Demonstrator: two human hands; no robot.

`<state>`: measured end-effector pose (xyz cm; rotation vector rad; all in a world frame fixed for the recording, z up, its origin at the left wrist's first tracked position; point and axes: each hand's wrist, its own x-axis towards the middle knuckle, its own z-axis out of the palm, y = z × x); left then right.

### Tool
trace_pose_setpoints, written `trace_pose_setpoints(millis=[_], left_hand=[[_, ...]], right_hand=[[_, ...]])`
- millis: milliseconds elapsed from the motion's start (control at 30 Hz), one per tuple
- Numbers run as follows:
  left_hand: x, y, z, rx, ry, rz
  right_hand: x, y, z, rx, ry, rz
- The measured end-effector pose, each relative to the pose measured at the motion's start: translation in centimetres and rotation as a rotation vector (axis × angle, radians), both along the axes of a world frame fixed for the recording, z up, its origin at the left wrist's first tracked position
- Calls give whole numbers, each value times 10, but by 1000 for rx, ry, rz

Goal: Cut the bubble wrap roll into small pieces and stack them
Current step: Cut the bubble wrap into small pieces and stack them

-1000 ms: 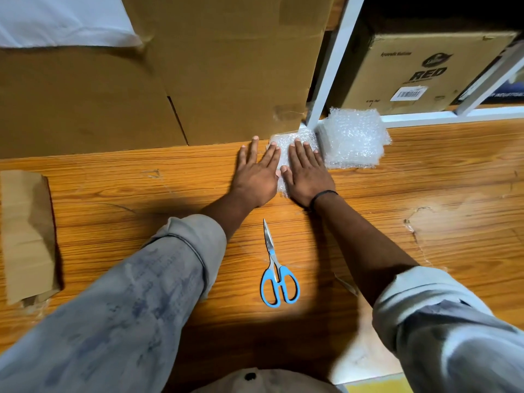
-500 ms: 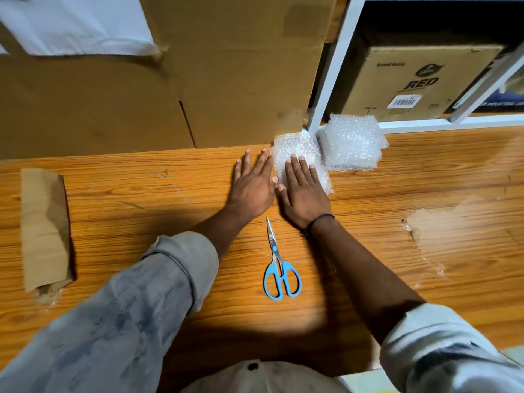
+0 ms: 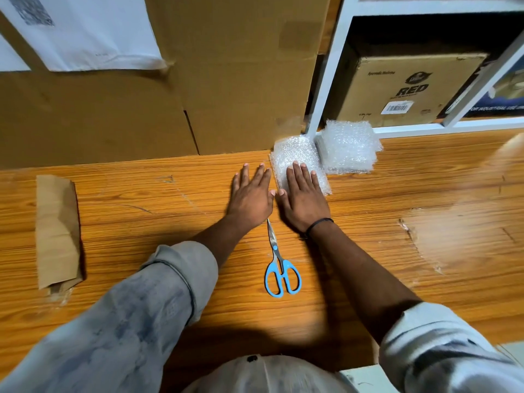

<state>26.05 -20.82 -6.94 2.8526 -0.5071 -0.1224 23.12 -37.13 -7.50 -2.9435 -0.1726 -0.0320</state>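
A flat piece of bubble wrap (image 3: pixel 293 156) lies on the wooden table (image 3: pixel 425 194) by the cardboard boxes. My right hand (image 3: pixel 303 198) rests flat on its near half, fingers straight. Just left of it, my left hand (image 3: pixel 251 195) lies flat on the bare wood, its fingertips close to the sheet's left edge. A thicker stack of bubble wrap pieces (image 3: pixel 348 147) sits just to the right, against the white shelf frame. Blue-handled scissors (image 3: pixel 279 263) lie shut on the table below my hands, blades pointing toward my wrists.
Large cardboard boxes (image 3: pixel 175 95) wall off the back of the table. A white shelf frame (image 3: pixel 329 69) holds a printed carton (image 3: pixel 408 86) at the back right. A folded brown paper piece (image 3: pixel 56 231) lies at the far left.
Both hands have slid back toward me and slightly apart. The left hand has come off the bubble wrap onto the wood; more of the sheet shows beyond the right hand.
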Motion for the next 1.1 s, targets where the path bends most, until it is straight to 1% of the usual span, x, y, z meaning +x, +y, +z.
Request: trace_pose_setpoints(millis=[300,533,1100], left_hand=[[-11,0,10,2,-4,7],[-23,5,14,-2,-2,25],[-60,30,15,13,-31,172]], right_hand=[[-20,8,-1,54,-64,45],[-33,12,-3,73,-62,60],[-57,27,2,141,-101,131]])
